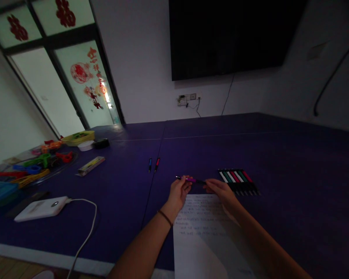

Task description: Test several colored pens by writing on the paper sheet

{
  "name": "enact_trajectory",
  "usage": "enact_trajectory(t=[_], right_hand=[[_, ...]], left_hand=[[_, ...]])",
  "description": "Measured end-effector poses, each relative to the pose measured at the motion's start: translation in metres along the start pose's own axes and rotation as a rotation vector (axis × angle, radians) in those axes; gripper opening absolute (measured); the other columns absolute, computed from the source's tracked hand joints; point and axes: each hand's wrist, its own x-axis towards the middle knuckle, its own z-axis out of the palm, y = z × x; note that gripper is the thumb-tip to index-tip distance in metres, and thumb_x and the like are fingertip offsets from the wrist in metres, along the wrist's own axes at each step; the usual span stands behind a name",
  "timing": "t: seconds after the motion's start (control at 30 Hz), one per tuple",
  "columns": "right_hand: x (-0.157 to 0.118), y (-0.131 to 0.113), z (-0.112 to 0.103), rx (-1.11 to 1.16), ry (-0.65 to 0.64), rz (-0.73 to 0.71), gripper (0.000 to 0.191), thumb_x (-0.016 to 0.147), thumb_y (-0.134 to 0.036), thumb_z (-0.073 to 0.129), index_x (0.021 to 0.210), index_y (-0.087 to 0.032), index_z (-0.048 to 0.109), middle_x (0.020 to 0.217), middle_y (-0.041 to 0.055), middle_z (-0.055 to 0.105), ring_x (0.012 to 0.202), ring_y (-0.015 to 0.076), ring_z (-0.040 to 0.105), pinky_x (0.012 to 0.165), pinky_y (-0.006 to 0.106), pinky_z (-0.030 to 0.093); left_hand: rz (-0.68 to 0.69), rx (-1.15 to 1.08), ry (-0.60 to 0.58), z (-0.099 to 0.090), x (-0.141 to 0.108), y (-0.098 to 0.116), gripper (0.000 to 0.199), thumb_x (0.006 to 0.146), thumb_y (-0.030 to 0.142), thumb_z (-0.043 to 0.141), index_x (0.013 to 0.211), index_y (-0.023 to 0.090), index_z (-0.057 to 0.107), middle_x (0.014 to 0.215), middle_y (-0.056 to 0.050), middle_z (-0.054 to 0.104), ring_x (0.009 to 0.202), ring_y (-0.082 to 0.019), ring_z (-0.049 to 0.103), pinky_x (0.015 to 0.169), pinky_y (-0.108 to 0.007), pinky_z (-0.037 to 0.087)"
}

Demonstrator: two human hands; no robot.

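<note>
A purple pen (191, 179) with black ends is held level between my two hands, above the top edge of a handwritten sheet of paper (196, 240). My left hand (178, 192) closes on its left part, the fingers around the barrel. At the other end, my right hand (221, 188) pinches the black tip. Just right of that hand lies a neat row of pens (238, 181) in white, green and red with black ends. Farther off to the left, a blue pen (150, 165) and a red pen (157, 165) lie apart on the purple table (128, 217).
A white power bank (40, 209) with a white cable (93, 221) lies at the left. Beyond it are a small box (90, 166), a heap of colourful plastic pieces (40, 161), a yellow basket (78, 138) and a blue container (1, 192). A black screen (232, 35) hangs on the wall.
</note>
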Motion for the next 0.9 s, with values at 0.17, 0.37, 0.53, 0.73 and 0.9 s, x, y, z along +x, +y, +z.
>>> enact_trajectory(t=[0.17, 0.37, 0.53, 0.73, 0.9], right_hand=[[0.001, 0.001, -0.002, 0.06, 0.012, -0.014, 0.043, 0.048, -0.049, 0.07, 0.076, -0.016, 0.064, 0.066, 0.0041, 0.064, 0.064, 0.0159, 0.058, 0.061, 0.027, 0.044], [0.007, 0.009, -0.006, 0.049, 0.085, -0.028, 0.042, 0.046, -0.05, 0.071, 0.069, -0.016, 0.064, 0.064, 0.0053, 0.064, 0.062, 0.0173, 0.058, 0.061, 0.03, 0.046], [0.007, 0.009, -0.006, 0.021, 0.083, -0.038, 0.043, 0.046, -0.051, 0.07, 0.069, -0.015, 0.064, 0.064, 0.0063, 0.064, 0.061, 0.0181, 0.059, 0.06, 0.031, 0.047], [0.01, 0.014, -0.008, 0.044, 0.072, -0.03, 0.04, 0.05, -0.049, 0.069, 0.072, -0.016, 0.065, 0.069, 0.0055, 0.064, 0.062, 0.0161, 0.058, 0.061, 0.028, 0.046], [0.011, 0.017, -0.009, 0.08, 0.062, -0.015, 0.041, 0.048, -0.047, 0.071, 0.075, -0.016, 0.065, 0.069, 0.0045, 0.064, 0.061, 0.014, 0.057, 0.06, 0.027, 0.046]], left_hand=[[0.009, 0.002, 0.04, -0.001, 0.001, -0.002, 0.024, 0.055, 0.031, 0.072, 0.071, 0.015, 0.064, 0.072, -0.003, 0.063, 0.061, -0.008, 0.055, 0.067, -0.023, 0.041], [0.0, 0.028, 0.021, -0.002, 0.002, -0.002, 0.028, 0.052, 0.024, 0.074, 0.077, 0.015, 0.065, 0.067, -0.001, 0.062, 0.058, -0.007, 0.054, 0.066, -0.022, 0.041], [-0.009, 0.037, 0.021, 0.0, 0.001, -0.001, 0.028, 0.053, 0.021, 0.073, 0.079, 0.016, 0.064, 0.07, 0.0, 0.062, 0.058, -0.007, 0.055, 0.067, -0.022, 0.041], [-0.012, 0.053, 0.006, 0.001, -0.001, 0.0, 0.029, 0.054, 0.021, 0.073, 0.081, 0.017, 0.064, 0.072, -0.001, 0.063, 0.058, -0.007, 0.055, 0.065, -0.022, 0.041], [-0.006, 0.049, -0.004, 0.0, -0.001, 0.0, 0.029, 0.054, 0.021, 0.073, 0.081, 0.017, 0.063, 0.072, 0.0, 0.062, 0.058, -0.007, 0.055, 0.065, -0.022, 0.041]])
